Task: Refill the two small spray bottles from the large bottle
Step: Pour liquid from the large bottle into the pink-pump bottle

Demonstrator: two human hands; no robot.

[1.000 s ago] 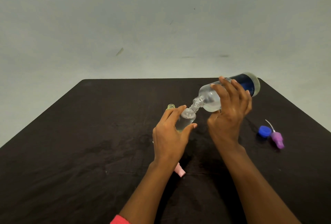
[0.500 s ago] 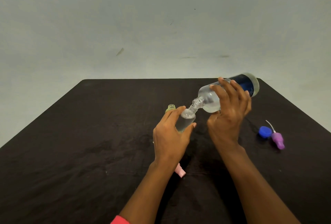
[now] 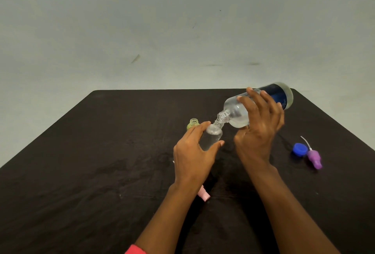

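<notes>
Mid-frame, the left hand (image 3: 192,158) curls round the small bottle (image 3: 211,137) to steady it. The right hand (image 3: 257,130) grips the large bottle (image 3: 235,111), tipped to pour.

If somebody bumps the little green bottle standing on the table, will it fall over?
Probably. The little green bottle looks small and narrow, so it likely tips easily. Its top is open, so anything inside could spill onto the table. Lying down, its round body would probably roll.

Head-worn view, looking forward and down (wide-angle), close over table (image 3: 97,164)
</notes>
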